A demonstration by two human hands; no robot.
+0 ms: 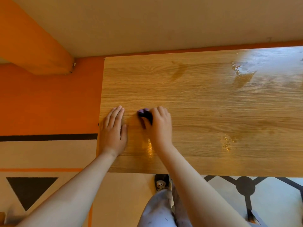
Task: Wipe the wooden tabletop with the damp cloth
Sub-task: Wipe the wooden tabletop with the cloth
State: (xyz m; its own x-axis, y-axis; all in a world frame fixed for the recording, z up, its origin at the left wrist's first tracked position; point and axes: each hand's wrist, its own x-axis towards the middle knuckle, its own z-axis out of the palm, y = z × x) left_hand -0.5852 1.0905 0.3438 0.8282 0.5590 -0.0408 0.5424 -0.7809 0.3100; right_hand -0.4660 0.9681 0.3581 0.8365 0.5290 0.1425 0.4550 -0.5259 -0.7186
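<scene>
The wooden tabletop (pixel 205 102) fills the middle and right of the head view. A small bunched cloth (pixel 144 114), purple and dark, lies on the wood near the table's left end. My right hand (pixel 159 125) grips the cloth with curled fingers and presses it on the surface. To its left, my left hand (pixel 114 130) lies flat on the tabletop near the left edge, fingers straight. Wet patches glisten on the wood at the far right (pixel 242 74), near the front right (pixel 227 142) and just behind my right wrist (pixel 150 148).
The table's far edge meets a beige wall (pixel 147 22). An orange cushion (pixel 32 40) lies beyond the left end. A patterned orange, beige and black floor (pixel 45 161) shows left and below. My leg and dark shoe (pixel 161 184) stand at the front edge.
</scene>
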